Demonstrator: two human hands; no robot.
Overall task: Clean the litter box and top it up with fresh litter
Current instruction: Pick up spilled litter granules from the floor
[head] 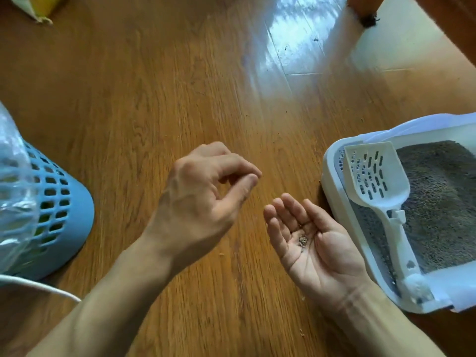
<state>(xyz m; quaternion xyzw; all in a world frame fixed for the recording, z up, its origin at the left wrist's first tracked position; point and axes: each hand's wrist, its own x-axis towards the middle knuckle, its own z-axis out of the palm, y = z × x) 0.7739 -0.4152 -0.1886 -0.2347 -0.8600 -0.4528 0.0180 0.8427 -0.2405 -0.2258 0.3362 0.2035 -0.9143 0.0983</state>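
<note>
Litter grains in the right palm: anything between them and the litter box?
Nothing visible. The right hand cups the litter grains just left of the litter box, bare floor between. The scoop lies along that side.

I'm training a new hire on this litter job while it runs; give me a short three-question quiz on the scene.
1. True or false: the scoop lies on the floor beside the litter box.
2. What rests in the palm of the right hand?
3. The left hand is: A) gripping the scoop, B) pinching thumb to fingertips above the floor, C) resting on the blue basket.

Key: 1 false, it lies across the box over the litter. 2 a few litter granules. 3 B.
</note>
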